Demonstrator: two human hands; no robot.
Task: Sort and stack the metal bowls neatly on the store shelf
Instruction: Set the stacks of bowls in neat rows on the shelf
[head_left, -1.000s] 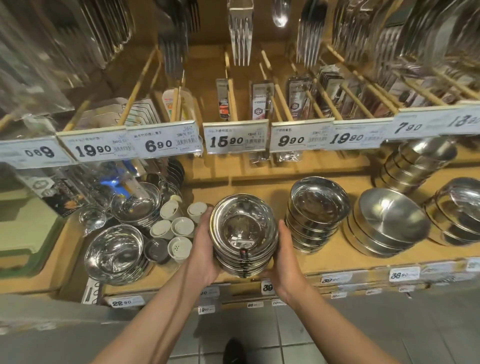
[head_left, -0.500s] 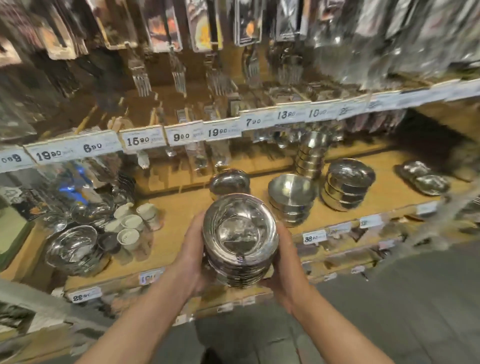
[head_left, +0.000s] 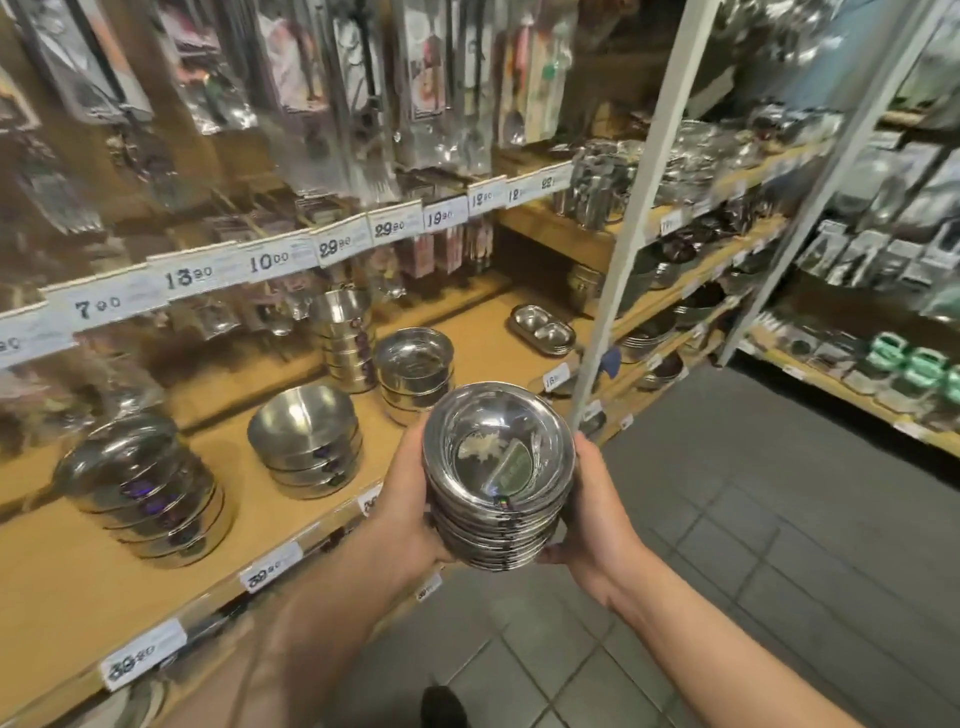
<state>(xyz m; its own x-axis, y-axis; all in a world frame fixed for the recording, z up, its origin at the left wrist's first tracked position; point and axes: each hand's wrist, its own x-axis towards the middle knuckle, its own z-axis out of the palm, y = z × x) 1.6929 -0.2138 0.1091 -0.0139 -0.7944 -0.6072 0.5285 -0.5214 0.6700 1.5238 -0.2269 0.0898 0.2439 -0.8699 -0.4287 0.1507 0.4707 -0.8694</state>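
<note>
A stack of small shiny metal bowls (head_left: 497, 478) is held in front of me, off the shelf and over the aisle floor. My left hand (head_left: 408, 501) grips its left side and my right hand (head_left: 597, 499) grips its right side and underside. On the wooden shelf (head_left: 67, 577) stand other bowl stacks: a wide stack (head_left: 150, 493) at left, a stack with a tilted top bowl (head_left: 306, 441), a straight-sided stack (head_left: 413, 371), and a tall narrow stack (head_left: 347, 338) behind.
A twin-compartment metal dish (head_left: 543, 326) lies further right on the shelf. A white upright post (head_left: 618, 270) divides the shelf bays. Price tags (head_left: 187, 278) line a rail with hanging packaged utensils above. The grey tiled floor (head_left: 727, 545) stretches right.
The view has swung right along the shelf. Both hands lifted the bowl stack off the shelf and carried it rightward; the cups and left-hand bowls have left the view.
</note>
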